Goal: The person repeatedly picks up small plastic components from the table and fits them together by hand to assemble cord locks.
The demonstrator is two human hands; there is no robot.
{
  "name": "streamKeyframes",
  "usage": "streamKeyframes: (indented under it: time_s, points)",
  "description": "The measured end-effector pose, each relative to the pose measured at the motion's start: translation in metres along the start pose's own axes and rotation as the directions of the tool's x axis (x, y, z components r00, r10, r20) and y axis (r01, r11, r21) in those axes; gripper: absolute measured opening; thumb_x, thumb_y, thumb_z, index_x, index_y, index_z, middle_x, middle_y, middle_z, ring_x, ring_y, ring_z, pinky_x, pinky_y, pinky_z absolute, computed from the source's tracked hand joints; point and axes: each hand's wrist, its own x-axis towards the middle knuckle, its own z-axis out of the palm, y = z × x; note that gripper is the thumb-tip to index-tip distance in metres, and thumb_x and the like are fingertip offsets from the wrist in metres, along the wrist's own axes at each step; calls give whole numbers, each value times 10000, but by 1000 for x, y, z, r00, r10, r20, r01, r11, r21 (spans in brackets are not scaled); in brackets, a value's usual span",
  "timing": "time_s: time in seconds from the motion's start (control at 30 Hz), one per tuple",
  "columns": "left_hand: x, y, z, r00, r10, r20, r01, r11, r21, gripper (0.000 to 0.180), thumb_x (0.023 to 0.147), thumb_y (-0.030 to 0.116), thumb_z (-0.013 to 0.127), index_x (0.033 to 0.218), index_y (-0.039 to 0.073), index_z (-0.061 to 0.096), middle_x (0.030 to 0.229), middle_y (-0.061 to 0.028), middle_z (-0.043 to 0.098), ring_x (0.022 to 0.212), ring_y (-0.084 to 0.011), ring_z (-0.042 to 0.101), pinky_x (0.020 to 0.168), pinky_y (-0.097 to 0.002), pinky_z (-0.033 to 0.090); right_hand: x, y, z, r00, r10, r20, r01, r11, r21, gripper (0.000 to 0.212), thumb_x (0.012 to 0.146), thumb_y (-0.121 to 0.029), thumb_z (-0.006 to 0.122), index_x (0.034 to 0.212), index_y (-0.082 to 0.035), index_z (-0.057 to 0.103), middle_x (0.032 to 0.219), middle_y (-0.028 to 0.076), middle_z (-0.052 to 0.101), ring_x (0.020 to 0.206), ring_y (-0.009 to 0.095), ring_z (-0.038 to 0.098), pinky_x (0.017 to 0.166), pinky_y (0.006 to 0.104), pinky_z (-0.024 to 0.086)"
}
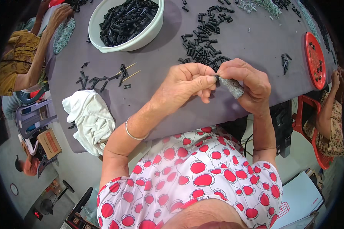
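Near the table's front edge, my left hand (pixel 191 81) pinches a small black plastic part (pixel 217 78) between thumb and fingers. Close against it, my right hand (pixel 252 84) is closed around a grey, speckled bundle (pixel 233 88), its thumb and forefinger meeting at the black part. What the bundle is made of is too fine to make out. Just beyond both hands lies a long heap of black plastic parts (pixel 204 47). To the left, more loose black parts (pixel 99 79) lie near two thin wooden sticks (pixel 132 75).
A white bowl (pixel 159 28) full of black parts stands at the far left. A white cloth (pixel 91 118) hangs over the left front edge. At the right is a red tray (pixel 309 57) with small parts. Other people sit at both sides; speckled grey-green piles (pixel 65 36) lie farther off.
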Motion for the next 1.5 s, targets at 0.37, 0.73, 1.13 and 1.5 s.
streamKeyframes:
  time_s: [0.37,0.73,1.13,1.5]
  points:
    - [5,-2,-8,999,5,38,-2,996,-91,209,906,106,609,1063,-33,606,887,-89,637,683,-114,618,608,-265,560,-5,11,11,990,54,-127,-33,986,166,296,688,140,619,960,28,649,926,152,671,860,223,660,751,290,529]
    - [3,2,-1,995,0,102,31,951,-308,209,915,90,583,1095,-13,609,1021,-124,650,940,-192,641,794,-312,552,-2,-15,29,962,23,-273,-39,998,-51,436,657,27,749,1064,1,592,1006,152,630,864,237,638,727,312,535]
    - [2,-1,3,991,-27,130,87,871,-483,172,919,82,551,1049,-5,623,1036,-143,656,884,-191,664,766,-305,565,1,-5,39,919,-180,-352,104,969,-224,426,630,40,748,1023,16,587,979,153,638,850,270,637,709,324,539]
    - [1,2,2,995,-29,99,62,935,-350,221,919,124,560,1059,-36,620,1011,-120,648,924,-192,634,848,-329,527,-1,4,40,922,-172,-346,112,976,-187,433,623,7,764,1021,-4,594,974,141,659,866,264,637,735,319,523]
